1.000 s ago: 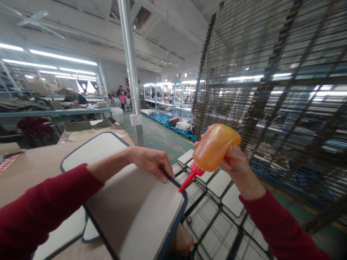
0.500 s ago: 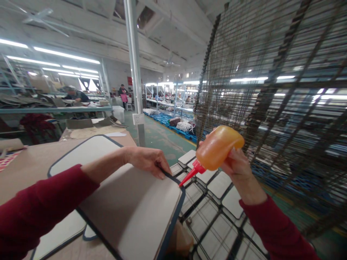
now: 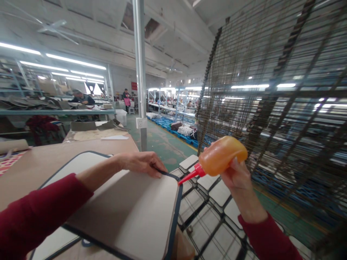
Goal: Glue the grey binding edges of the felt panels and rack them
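Note:
My left hand (image 3: 142, 162) grips the far edge of a pale flat panel (image 3: 135, 213) with rounded corners and a dark blue rim, fingers closed over the edge. In my right hand (image 3: 237, 177) is a squeeze bottle (image 3: 223, 155) of amber liquid, tilted with its red nozzle (image 3: 188, 177) pointing down to the left. The nozzle tip touches or nearly touches the rim at the panel's right far corner. Under my left forearm, another rimmed panel (image 3: 78, 168) lies on the table.
A brown table (image 3: 114, 146) stretches to the left. At the right, a wire rack (image 3: 206, 220) holds several pale panels, with tall wire shelves (image 3: 244, 72) rising behind. A metal post (image 3: 140, 72) stands ahead. Two people (image 3: 81, 98) are in the background.
The panel's far right corner has tipped slightly lower and moved a little left. My right hand and the bottle have come down slightly, with the nozzle still at the corner.

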A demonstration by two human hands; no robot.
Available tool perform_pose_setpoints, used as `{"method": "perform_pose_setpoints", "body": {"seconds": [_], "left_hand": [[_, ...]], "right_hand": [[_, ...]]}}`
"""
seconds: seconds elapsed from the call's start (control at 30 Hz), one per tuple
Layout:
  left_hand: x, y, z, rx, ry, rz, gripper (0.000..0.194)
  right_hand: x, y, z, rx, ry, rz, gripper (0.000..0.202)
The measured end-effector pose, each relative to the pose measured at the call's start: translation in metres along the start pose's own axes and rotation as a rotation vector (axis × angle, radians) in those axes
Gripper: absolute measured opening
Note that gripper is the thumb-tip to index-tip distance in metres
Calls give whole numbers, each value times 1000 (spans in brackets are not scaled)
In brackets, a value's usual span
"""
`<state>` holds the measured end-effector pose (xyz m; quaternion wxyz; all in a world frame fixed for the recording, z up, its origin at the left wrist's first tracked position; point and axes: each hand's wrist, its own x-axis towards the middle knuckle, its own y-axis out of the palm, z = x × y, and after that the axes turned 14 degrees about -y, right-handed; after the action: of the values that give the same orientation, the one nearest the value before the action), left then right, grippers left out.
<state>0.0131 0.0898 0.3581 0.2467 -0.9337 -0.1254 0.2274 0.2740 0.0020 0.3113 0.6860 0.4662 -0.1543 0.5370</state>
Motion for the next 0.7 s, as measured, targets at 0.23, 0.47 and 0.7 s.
{"method": "perform_pose_setpoints", "body": {"seconds": [0.23,0.47,0.7], "left_hand": [[2,-2,22,-138,42,-7,40],[-1,-1,28,-186,21,-13,38],[-3,1,30,-223,6,-19,30]], "right_hand": [[-4,-2,-7,50,-12,-15,45],[-6,-3,-14,36,-29,-29,45],[-10,0,-17,54,3,-34,45]]}}
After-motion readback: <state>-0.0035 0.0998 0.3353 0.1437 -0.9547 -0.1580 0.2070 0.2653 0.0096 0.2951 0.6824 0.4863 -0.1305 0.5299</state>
